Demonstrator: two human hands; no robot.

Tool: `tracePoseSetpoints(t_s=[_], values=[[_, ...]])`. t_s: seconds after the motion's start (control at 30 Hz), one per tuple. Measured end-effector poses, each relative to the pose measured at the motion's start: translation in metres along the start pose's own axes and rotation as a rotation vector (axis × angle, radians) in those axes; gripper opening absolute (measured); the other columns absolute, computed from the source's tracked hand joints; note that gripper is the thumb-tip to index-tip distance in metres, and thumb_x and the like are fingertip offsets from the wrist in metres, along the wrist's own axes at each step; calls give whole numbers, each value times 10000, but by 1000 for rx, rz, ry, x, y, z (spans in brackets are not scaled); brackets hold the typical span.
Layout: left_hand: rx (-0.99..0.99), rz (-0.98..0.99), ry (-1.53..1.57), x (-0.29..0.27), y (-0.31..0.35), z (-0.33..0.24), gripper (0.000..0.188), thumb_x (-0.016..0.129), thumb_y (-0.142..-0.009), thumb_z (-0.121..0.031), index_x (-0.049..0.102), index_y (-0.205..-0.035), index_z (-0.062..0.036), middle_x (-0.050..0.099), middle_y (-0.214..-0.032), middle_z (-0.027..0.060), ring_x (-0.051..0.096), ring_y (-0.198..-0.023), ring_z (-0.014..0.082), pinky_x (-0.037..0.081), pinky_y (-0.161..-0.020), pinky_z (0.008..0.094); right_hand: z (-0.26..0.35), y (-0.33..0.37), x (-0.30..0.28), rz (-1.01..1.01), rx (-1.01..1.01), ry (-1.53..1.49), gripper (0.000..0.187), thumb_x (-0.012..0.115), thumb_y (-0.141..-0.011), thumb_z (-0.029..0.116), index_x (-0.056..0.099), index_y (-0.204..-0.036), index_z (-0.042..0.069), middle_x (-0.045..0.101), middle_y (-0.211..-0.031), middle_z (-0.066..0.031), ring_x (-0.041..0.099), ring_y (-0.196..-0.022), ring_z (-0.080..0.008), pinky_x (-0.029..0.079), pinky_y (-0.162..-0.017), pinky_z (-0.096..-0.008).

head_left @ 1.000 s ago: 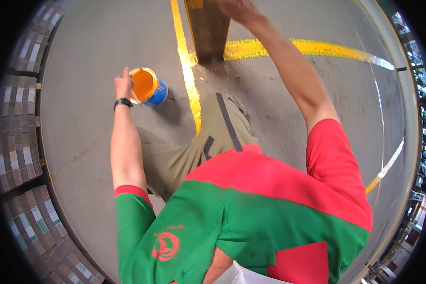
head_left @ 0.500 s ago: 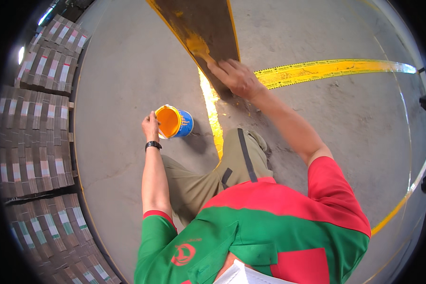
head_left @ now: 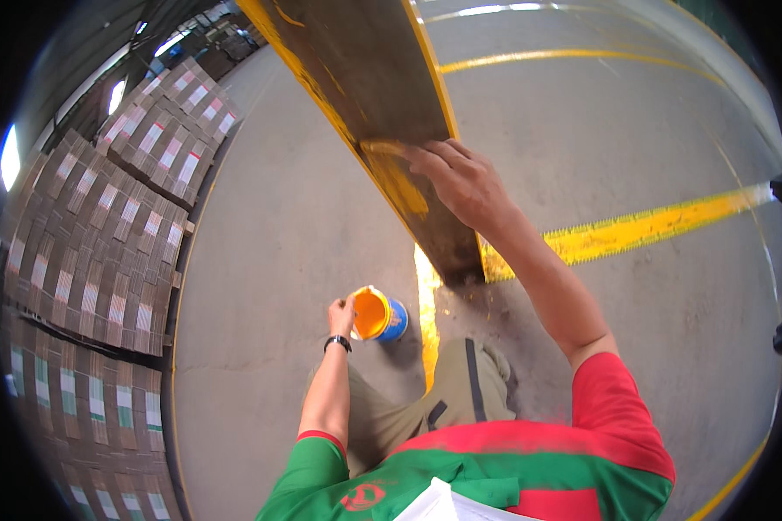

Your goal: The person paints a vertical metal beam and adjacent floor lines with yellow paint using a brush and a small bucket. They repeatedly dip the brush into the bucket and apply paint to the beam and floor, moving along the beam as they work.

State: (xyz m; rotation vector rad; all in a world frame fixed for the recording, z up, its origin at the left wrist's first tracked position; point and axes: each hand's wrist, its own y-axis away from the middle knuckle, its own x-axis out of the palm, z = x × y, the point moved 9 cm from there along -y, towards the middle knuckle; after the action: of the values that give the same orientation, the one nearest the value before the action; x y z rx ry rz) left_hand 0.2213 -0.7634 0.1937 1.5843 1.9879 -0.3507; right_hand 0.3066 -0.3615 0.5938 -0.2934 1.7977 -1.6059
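Observation:
My right hand (head_left: 467,184) is closed around a paintbrush (head_left: 386,148), slightly blurred by motion. Its yellow bristle end lies against the face of a tall dark steel column (head_left: 365,78). Yellow paint runs along both edges of the column, and a wet yellow patch (head_left: 403,188) shows just below the brush. Lower down and to the left, my left hand (head_left: 341,316) grips the rim side of a blue paint bucket (head_left: 394,319). The bucket is tilted toward that hand, with orange-yellow paint visible inside. Whether the fingers hold the rim or a handle is hard to see.
Stacks of flat brown cardboard (head_left: 87,234) on pallets line the left side. A worn yellow floor stripe (head_left: 427,321) runs from the column's foot toward my knees. Yellow tape (head_left: 634,229) extends right from the column across the grey concrete floor (head_left: 261,252).
The view has tilted up, showing more of the column and the far floor. My right hand and the brush have moved to another spot on the column face; the left hand still grips the bucket.

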Motion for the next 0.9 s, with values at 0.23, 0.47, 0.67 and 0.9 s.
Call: tracePoseSetpoints(t_s=[0.23, 0.47, 0.67, 0.9], values=[[12, -81, 92, -4, 2, -6, 386, 674, -916, -337, 695, -921, 48, 707, -751, 122, 681, -645, 185, 539, -623, 342, 23, -117, -76, -287, -224, 157, 462, 773, -799, 7, 628, -1236, 50, 691, -953, -83, 662, -820, -247, 569, -682, -358], [-5, -52, 45, 0, -1, -13, 401, 678, -893, -346, 714, -937, 51, 734, -814, 159, 711, -717, 219, 550, -665, 359, 51, -143, -57, -17, -293, 315, 450, 679, -817, 35, 638, -1263, 83, 636, -962, -89, 640, -923, -265, 574, -749, -383], [133, -94, -40, 4, -20, -23, 392, 676, -896, -329, 716, -958, 56, 724, -799, 135, 695, -698, 199, 545, -687, 349, 56, -141, -51, 43, -268, 272, 409, 671, -839, 51, 653, -1247, 75, 632, -957, -89, 646, -950, -268, 578, -766, -397], [125, -22, 16, 13, -35, -16, 416, 685, -852, -358, 733, -953, 44, 743, -851, 190, 724, -820, 289, 551, -768, 387, 63, -181, -65, -170, -395, 467, 389, 641, -832, 39, 638, -1220, 23, 637, -947, -66, 647, -937, -245, 578, -787, -364]])
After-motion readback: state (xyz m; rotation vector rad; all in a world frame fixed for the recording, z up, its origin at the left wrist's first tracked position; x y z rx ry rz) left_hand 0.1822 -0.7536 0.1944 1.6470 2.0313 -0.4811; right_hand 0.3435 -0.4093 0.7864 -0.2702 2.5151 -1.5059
